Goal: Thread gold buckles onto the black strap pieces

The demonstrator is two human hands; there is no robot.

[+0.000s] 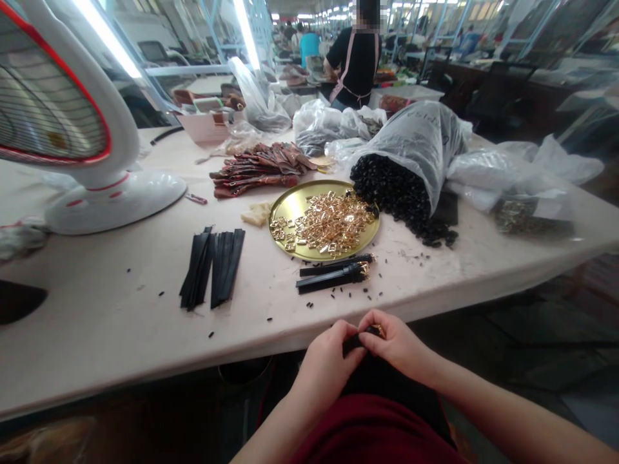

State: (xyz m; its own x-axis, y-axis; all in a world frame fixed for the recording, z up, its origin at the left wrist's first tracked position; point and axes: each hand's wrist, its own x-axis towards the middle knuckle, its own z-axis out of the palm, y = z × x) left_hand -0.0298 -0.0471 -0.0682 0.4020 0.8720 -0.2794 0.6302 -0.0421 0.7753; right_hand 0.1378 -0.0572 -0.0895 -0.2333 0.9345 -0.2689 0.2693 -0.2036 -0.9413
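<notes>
Close to my lap, just off the table's front edge, my left hand and my right hand meet around a black strap. Both hands pinch it, and a bit of gold metal shows by the right fingers. Most of the strap is hidden by my fingers. Beyond them on the table lie finished-looking black straps with gold buckles. A round gold tray holds a heap of loose gold buckles. Two bundles of plain black strips lie to the left.
A plastic bag spills small black loops at the right. Brown leather pieces are stacked behind the tray. A white fan stands at left, with small snips beside it. A person stands farther back.
</notes>
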